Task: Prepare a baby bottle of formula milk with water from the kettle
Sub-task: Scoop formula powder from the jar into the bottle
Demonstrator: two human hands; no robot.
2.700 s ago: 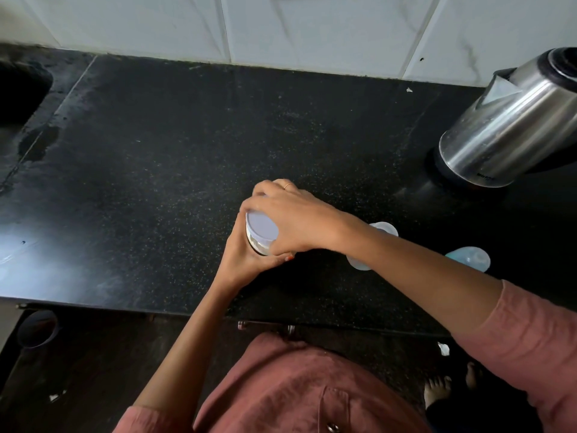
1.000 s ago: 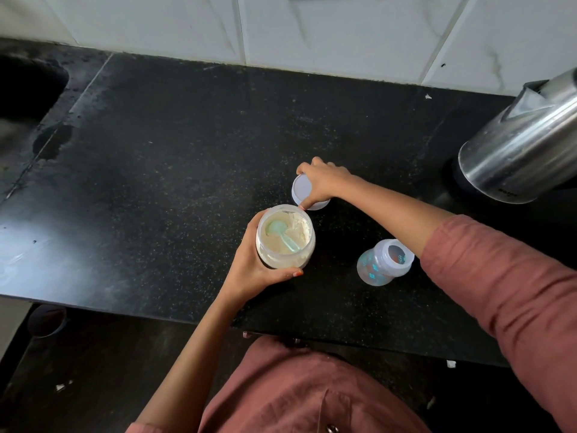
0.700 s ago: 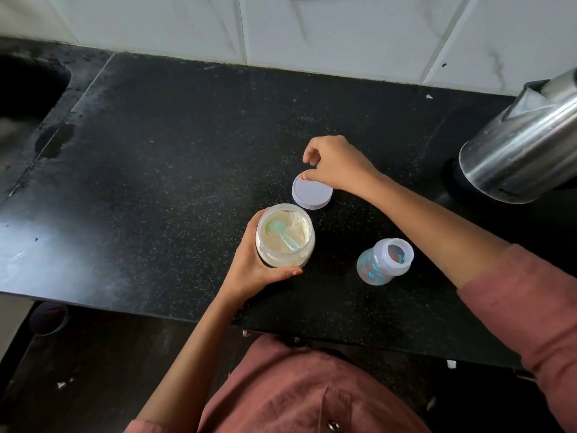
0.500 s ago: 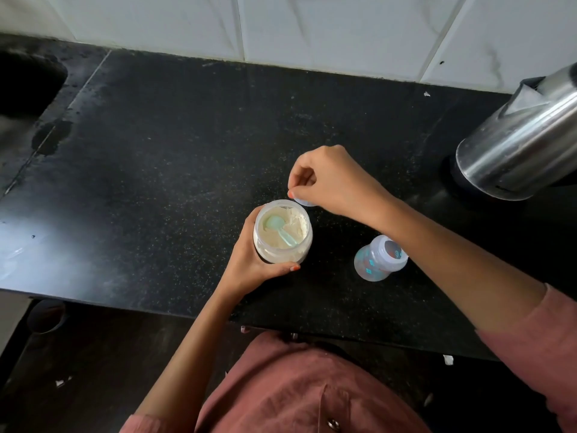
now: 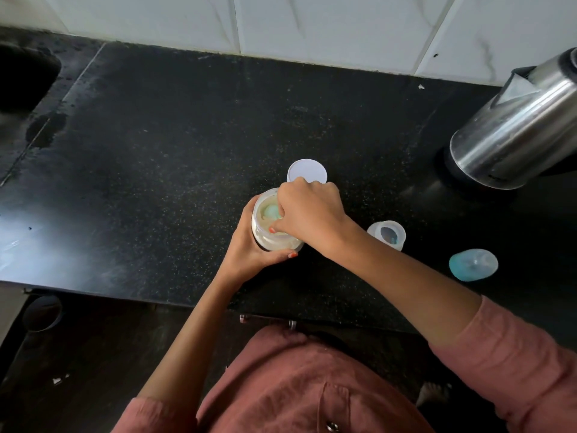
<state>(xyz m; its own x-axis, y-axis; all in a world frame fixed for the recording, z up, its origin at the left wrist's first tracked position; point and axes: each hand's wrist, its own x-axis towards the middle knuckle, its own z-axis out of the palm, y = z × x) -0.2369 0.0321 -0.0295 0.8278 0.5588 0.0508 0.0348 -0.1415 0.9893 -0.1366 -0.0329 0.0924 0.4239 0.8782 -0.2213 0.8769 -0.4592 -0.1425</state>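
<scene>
The scoop (image 5: pixel 271 211) is half hidden by the right hand (image 5: pixel 307 214). The kettle (image 5: pixel 516 132) is cut off at the right edge.

- Black speckled stone counter (image 5: pixel 162 145), wet patch near left edge.
- White marbled wall tiles (image 5: pixel 327 23) behind, grey grout lines.
- Dark sink basin (image 5: pixel 22 79) at far left.
- Metal drawer handle (image 5: pixel 268 320) under front edge.
- Dark floor (image 5: pixel 78 354) below, small white scraps.
</scene>
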